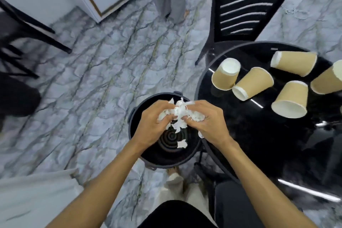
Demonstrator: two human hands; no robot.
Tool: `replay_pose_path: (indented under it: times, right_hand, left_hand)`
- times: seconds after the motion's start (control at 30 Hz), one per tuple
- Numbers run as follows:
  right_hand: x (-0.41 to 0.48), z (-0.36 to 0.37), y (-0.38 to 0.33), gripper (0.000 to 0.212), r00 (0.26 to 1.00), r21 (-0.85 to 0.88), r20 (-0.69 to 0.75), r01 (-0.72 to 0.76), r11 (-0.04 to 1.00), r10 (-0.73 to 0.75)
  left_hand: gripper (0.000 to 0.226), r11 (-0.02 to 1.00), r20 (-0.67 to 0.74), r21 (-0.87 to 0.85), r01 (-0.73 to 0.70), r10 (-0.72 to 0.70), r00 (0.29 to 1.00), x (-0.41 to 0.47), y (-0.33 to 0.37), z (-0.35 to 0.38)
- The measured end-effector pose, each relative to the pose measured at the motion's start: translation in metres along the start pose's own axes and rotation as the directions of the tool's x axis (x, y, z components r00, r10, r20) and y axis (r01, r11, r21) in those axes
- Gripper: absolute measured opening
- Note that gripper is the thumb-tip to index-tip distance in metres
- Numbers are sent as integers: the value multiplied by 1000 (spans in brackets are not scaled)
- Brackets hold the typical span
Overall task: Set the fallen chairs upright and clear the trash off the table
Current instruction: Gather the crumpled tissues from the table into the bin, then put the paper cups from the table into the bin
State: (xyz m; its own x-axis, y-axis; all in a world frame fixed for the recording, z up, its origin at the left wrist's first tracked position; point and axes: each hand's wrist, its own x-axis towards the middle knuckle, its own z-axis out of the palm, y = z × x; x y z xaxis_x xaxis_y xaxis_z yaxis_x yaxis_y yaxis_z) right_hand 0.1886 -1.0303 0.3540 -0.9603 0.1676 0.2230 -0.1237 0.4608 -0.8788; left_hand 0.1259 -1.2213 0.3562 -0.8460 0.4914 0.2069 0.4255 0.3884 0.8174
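White paper scraps point(180, 114) above bin point(148, 159)

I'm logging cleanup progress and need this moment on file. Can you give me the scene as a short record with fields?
left hand: closed on white paper scraps, above the bin
right hand: closed on the same scraps
bin: black bin on the floor beside the table, one scrap seen inside it
table: round black table, five paper cups on it, most tipped on their sides
chairs: black slatted chair behind the table; part of another chair at far left, pose unclear
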Motion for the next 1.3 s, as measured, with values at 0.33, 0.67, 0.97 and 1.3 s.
replay_pose_path:
  times: [0.33, 0.67, 0.97, 1.3]
  right_hand:
    - [32, 131, 66, 28, 985, -41, 153, -73, 997, 78]
    - [-24, 201, 210, 67, 687, -476, 516, -267, 838, 512]
    - [-29, 179, 178, 34, 755, -379, 416, -363, 851, 507]
    - [-8, 119, 64, 33, 855, -308, 352, -277, 910, 380]
  left_hand:
    - [22, 970, -102, -11, 245, -244, 964, -24, -129, -14]
    - [67, 796, 334, 342, 499, -599, 728, -90, -274, 69]
    - [56, 788, 297, 229, 571, -615, 730, -95, -244, 47]
    - [52, 888, 240, 230, 397, -447, 862, -60, -133, -1]
